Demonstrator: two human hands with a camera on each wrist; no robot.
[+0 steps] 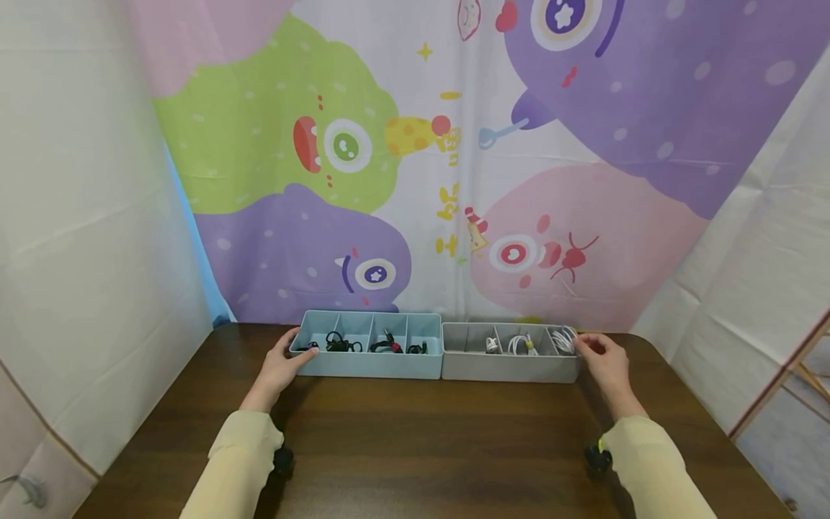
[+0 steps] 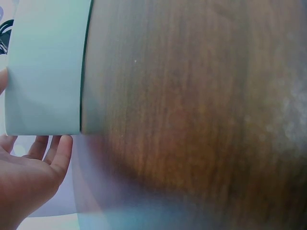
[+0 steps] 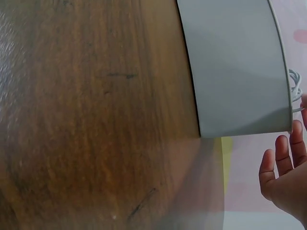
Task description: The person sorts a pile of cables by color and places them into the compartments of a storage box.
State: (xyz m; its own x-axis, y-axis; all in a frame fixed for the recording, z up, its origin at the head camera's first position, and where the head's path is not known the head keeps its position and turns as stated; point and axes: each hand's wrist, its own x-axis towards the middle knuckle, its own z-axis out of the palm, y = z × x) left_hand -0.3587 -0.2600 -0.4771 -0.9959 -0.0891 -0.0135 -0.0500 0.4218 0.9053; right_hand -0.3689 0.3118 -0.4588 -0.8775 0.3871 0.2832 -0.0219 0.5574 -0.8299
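Observation:
A light blue divided storage box (image 1: 372, 366) and a grey divided one (image 1: 509, 370) stand end to end on the table. My left hand (image 1: 280, 367) holds the blue box's left end, its thumb over the front rim and its fingers at the end wall. Dark coiled cables (image 1: 341, 343) lie in the blue compartments, one with a red part (image 1: 394, 347). At the grey box's right end, my right hand (image 1: 606, 364) pinches a coiled white cable (image 1: 563, 340) in the last compartment; its other fingers (image 3: 283, 153) are spread beside the end wall.
Also in the grey box are a white cable with a yellow tie (image 1: 519, 344) and a small white item (image 1: 491, 345). The brown wooden table (image 1: 441, 447) reaches back to a cartoon-print curtain (image 1: 434, 180). White cloth (image 1: 97, 216) hangs at the sides.

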